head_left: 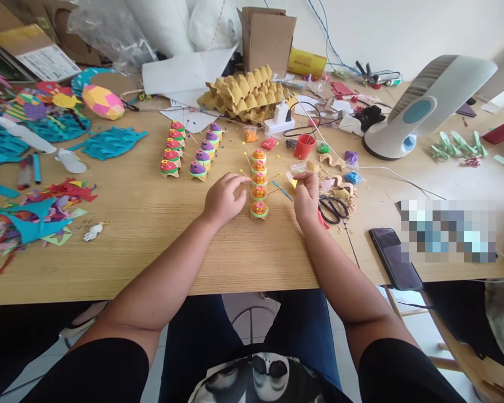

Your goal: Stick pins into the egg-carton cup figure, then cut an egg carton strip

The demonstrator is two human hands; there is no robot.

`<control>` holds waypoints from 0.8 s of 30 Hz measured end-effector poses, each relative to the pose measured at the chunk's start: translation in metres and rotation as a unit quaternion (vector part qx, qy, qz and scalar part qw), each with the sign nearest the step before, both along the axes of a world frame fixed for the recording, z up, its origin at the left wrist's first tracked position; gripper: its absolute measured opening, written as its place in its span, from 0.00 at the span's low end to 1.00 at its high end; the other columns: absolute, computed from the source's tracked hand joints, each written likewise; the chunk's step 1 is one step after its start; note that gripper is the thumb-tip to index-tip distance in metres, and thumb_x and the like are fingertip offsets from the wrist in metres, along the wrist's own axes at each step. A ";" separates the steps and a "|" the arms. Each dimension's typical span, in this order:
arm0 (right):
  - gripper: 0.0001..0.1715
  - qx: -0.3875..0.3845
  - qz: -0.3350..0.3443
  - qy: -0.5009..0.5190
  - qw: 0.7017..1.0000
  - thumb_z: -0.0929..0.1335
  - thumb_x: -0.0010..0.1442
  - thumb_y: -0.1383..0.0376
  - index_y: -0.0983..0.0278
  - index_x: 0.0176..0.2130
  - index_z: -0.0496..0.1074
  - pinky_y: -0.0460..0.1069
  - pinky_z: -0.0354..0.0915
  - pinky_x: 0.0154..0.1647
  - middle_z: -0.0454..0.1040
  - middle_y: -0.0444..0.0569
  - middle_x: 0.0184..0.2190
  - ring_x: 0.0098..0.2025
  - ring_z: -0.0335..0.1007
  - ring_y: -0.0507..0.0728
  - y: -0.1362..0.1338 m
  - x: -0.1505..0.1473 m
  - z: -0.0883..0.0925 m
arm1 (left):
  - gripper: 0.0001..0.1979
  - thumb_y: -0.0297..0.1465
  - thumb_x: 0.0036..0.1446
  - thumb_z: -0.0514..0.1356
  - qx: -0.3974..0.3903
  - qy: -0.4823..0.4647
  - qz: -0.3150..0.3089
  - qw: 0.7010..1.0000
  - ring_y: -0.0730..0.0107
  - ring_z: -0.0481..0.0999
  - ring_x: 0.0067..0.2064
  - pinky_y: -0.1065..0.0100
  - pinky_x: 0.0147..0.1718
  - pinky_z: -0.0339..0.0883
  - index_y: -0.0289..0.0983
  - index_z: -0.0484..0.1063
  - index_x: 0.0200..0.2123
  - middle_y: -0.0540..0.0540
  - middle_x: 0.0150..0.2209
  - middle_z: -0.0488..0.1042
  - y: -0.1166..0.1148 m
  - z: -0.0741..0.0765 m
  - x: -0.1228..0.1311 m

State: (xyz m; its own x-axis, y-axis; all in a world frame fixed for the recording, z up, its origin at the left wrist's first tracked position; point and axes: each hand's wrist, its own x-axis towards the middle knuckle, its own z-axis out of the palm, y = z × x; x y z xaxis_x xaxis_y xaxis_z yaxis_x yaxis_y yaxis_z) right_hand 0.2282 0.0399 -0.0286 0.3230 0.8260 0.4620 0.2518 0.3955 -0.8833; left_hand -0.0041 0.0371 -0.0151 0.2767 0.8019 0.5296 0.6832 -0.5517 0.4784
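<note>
An orange egg-carton caterpillar (259, 192), a row of cups with clay faces and yellow-tipped feelers, stands upright on the table in front of me. My left hand (227, 197) is just left of it, thumb apart from the fingers, with nothing seen in it. On the other side, my right hand (307, 200) is closed in a pinch; whatever it holds, if anything, is too small to make out. Close to that hand lie a thin blue tool (282, 190) and black-handled scissors (334, 209). A red row (171, 150) and a purple row (205, 152) stand back left.
Egg trays (243, 92), a power strip (279, 120) and a red cup (304, 146) are at the back. A white fan-shaped device (420, 112) stands right, a phone (395, 257) nearer. Paper scraps (42, 218) lie left. Another person sits at the right edge.
</note>
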 end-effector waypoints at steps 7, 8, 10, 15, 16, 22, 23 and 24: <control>0.05 0.084 0.031 -0.044 0.995 0.63 0.64 0.67 0.58 0.36 0.67 0.58 0.65 0.56 0.72 0.49 0.41 0.50 0.70 0.58 -0.019 -0.012 0.022 | 0.12 0.28 0.63 0.56 0.054 -0.045 0.005 0.998 0.71 0.68 0.31 0.67 0.36 0.67 0.38 0.76 0.47 0.46 0.40 0.75 -0.008 0.006 0.003; 0.04 0.071 0.055 -0.045 0.995 0.63 0.66 0.64 0.57 0.39 0.68 0.58 0.66 0.54 0.73 0.49 0.43 0.49 0.71 0.58 -0.023 -0.015 0.025 | 0.12 0.29 0.64 0.56 0.054 -0.052 0.008 0.997 0.72 0.66 0.29 0.67 0.34 0.66 0.38 0.76 0.48 0.46 0.39 0.75 -0.009 0.005 0.003; 0.06 0.033 0.105 -0.046 0.993 0.65 0.67 0.59 0.56 0.44 0.70 0.56 0.70 0.46 0.75 0.49 0.43 0.42 0.74 0.57 -0.032 -0.020 0.029 | 0.13 0.31 0.65 0.55 0.057 -0.065 0.018 0.996 0.72 0.65 0.28 0.67 0.34 0.66 0.38 0.75 0.48 0.46 0.39 0.74 -0.009 0.005 0.001; 0.12 -0.012 0.163 -0.078 0.984 0.70 0.64 0.53 0.58 0.39 0.75 0.53 0.69 0.36 0.75 0.46 0.31 0.31 0.71 0.55 -0.041 -0.024 0.033 | 0.13 0.35 0.67 0.54 0.088 -0.059 0.016 0.994 0.68 0.70 0.34 0.65 0.40 0.70 0.39 0.76 0.48 0.43 0.40 0.75 -0.013 0.007 0.000; 0.13 -0.020 0.169 -0.079 0.982 0.71 0.63 0.52 0.58 0.37 0.76 0.52 0.69 0.35 0.75 0.46 0.29 0.31 0.70 0.55 -0.041 -0.025 0.033 | 0.13 0.36 0.67 0.55 0.094 -0.053 0.009 0.994 0.67 0.72 0.36 0.64 0.41 0.70 0.39 0.76 0.47 0.43 0.40 0.76 -0.014 0.008 0.001; 0.19 -0.058 0.250 0.008 0.966 0.73 0.59 0.48 0.57 0.44 0.76 0.52 0.71 0.39 0.79 0.49 0.37 0.37 0.76 0.56 -0.038 -0.032 0.028 | 0.13 0.41 0.64 0.60 0.102 -0.018 -0.042 0.994 0.62 0.76 0.44 0.61 0.48 0.71 0.42 0.78 0.48 0.44 0.41 0.77 -0.022 0.013 0.008; 0.21 -0.062 0.262 0.024 0.963 0.73 0.58 0.48 0.57 0.46 0.75 0.52 0.72 0.40 0.80 0.49 0.39 0.38 0.77 0.56 -0.038 -0.033 0.028 | 0.14 0.41 0.64 0.60 0.101 -0.013 -0.044 0.994 0.62 0.76 0.45 0.61 0.48 0.71 0.43 0.78 0.48 0.44 0.41 0.77 -0.023 0.013 0.009; 0.22 -0.067 0.272 0.038 0.959 0.74 0.57 0.49 0.57 0.47 0.74 0.52 0.72 0.40 0.80 0.49 0.39 0.39 0.77 0.56 -0.038 -0.034 0.027 | 0.14 0.41 0.64 0.61 0.101 -0.005 -0.045 0.994 0.62 0.76 0.45 0.60 0.48 0.71 0.43 0.78 0.48 0.44 0.42 0.77 -0.023 0.014 0.009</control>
State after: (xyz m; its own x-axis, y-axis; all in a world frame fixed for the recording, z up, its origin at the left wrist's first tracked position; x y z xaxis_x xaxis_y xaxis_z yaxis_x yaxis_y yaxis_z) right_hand 0.1947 0.0017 -0.0012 -0.1452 0.9322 0.3315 -0.0266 0.3313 -0.9432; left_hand 0.0049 0.0137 -0.0015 0.3367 0.6513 0.6801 0.6223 -0.6959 0.3584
